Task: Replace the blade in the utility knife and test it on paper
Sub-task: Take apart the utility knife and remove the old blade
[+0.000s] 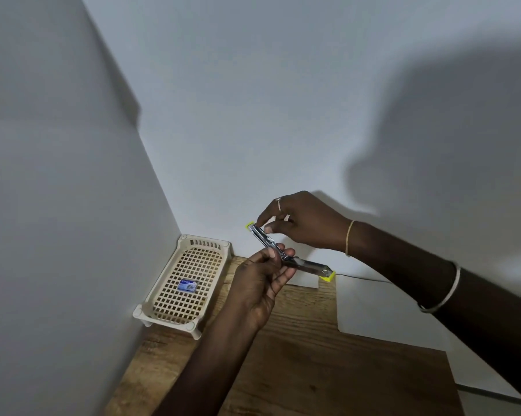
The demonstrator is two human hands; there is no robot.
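Blue pack [187, 286] in basket [203, 256] (cream lattice)

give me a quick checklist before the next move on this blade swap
1. Grip: left hand holds the silver metal utility knife with yellow ends: ok.
2. Pinch: right hand pinches its upper yellow end: ok.
3. Spares: small blue blade pack lies in the cream plastic lattice basket: ok.
4. Test surface: white paper sheet lies on the wooden table: ok.
5. Is the old blade out: cannot tell.

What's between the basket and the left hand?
Only a bare strip of wooden table separates the basket from the left hand gripping the utility knife, seen in the head view.
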